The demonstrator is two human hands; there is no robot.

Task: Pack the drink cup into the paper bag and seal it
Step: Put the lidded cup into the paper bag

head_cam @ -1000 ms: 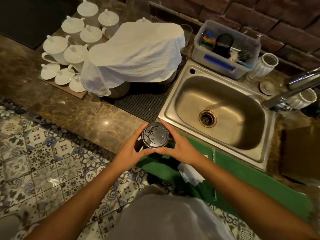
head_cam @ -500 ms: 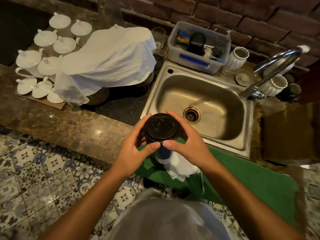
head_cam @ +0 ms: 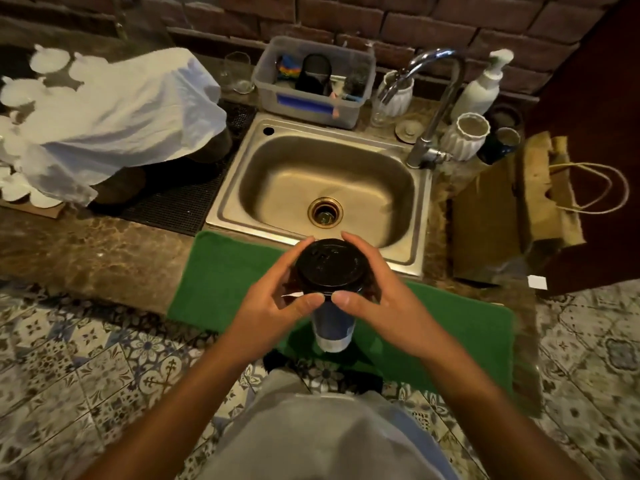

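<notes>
Drink cup point(head_cam: 331, 323), dark-sleeved with a black lid point(head_cam: 330, 266), hangs upright in the air in front of the sink point(head_cam: 323, 188) and above the green mat point(head_cam: 221, 271), its long axis vertical, lid up toward the camera and pale base down. Left hand point(head_cam: 277, 299) and right hand point(head_cam: 377, 299) both curl around the lid's rim, thumbs nearly meeting at its near edge, probably to keep the lid seated and the cup level. Paper bag point(head_cam: 512, 209) lies well apart on the worktop point(head_cam: 86, 251) to the right, its mouth and handles facing right.
</notes>
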